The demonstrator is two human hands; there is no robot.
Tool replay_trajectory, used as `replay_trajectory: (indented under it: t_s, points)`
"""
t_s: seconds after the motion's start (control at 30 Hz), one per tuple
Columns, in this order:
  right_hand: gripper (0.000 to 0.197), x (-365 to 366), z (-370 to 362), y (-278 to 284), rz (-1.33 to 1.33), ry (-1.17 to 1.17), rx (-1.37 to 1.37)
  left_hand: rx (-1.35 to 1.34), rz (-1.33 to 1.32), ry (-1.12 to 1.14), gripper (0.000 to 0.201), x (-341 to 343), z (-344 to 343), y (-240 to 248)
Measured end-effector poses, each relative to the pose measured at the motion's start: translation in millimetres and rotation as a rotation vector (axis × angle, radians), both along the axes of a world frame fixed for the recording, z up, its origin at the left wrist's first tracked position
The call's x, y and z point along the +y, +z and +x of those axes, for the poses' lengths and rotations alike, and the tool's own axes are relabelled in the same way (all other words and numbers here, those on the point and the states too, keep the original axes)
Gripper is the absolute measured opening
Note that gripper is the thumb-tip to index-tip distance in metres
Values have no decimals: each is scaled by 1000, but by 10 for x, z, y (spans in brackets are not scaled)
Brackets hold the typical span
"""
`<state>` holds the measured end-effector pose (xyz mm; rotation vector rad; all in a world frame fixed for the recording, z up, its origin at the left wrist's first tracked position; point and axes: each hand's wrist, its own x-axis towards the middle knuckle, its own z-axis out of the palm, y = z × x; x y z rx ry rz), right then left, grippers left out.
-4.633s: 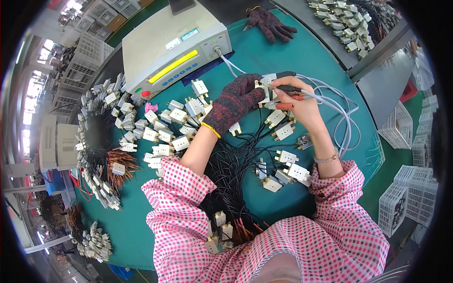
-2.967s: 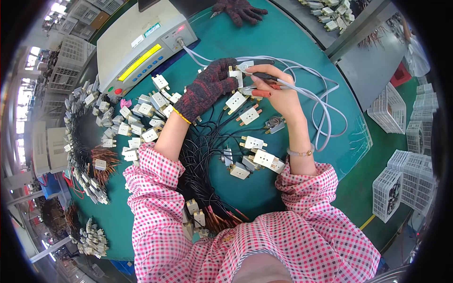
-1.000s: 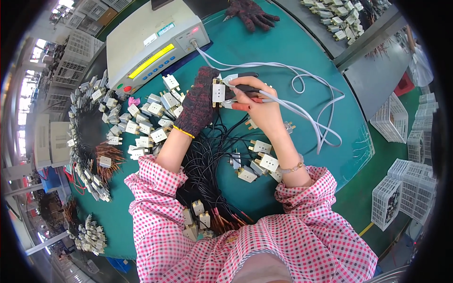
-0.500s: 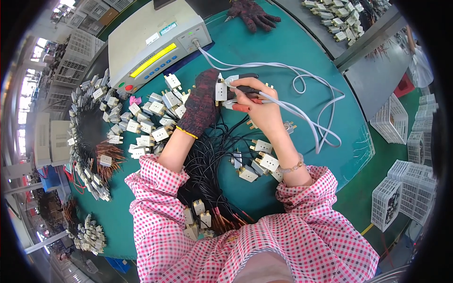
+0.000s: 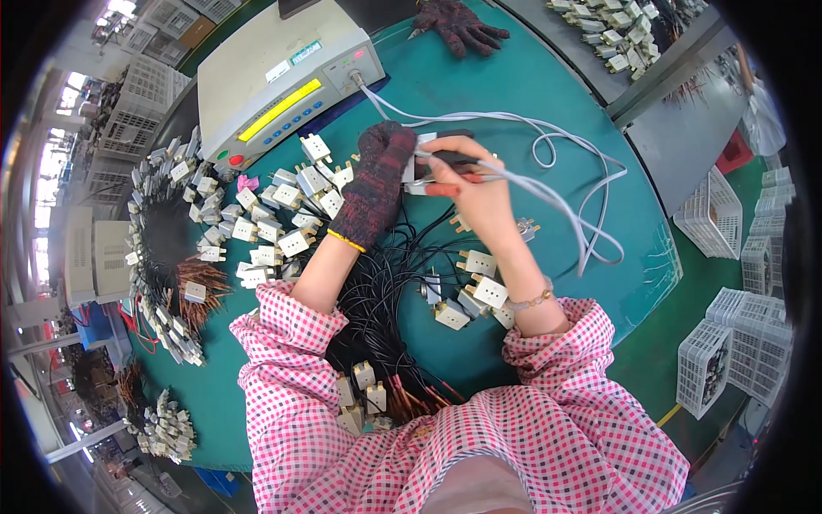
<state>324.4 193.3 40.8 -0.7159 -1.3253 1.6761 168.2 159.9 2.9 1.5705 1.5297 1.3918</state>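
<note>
My left hand, in a dark red and black knitted glove with a yellow hem, is closed on a white plug, mostly covered by fingers. My bare right hand pinches test clips at the plug's right side. One clip is black, the other red. Their jaws are at the plug's metal pins, though the exact contact is hidden. Grey leads run from the clips to a beige tester with a lit yellow display. Black cords hang below my left hand.
Many white plugs lie left of my hands, with more plugs by my right forearm. A spare dark glove rests at the back of the green table. White plastic baskets stand on the floor at right.
My right hand has moved slightly up and left, bringing the clips closer in on the plug. The plug has turned and is more covered. The tester's small light went from green to red.
</note>
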Motion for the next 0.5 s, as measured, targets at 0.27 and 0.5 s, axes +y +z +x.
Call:
replay_trajectory:
  t_s: [0.27, 0.5]
  points:
    - [18, 298, 578, -222, -80, -557, 25, 1320, 128, 375, 47, 143, 63, 490]
    - [18, 329, 616, -258, -102, -584, 36, 791, -268, -92, 44, 313, 742, 371]
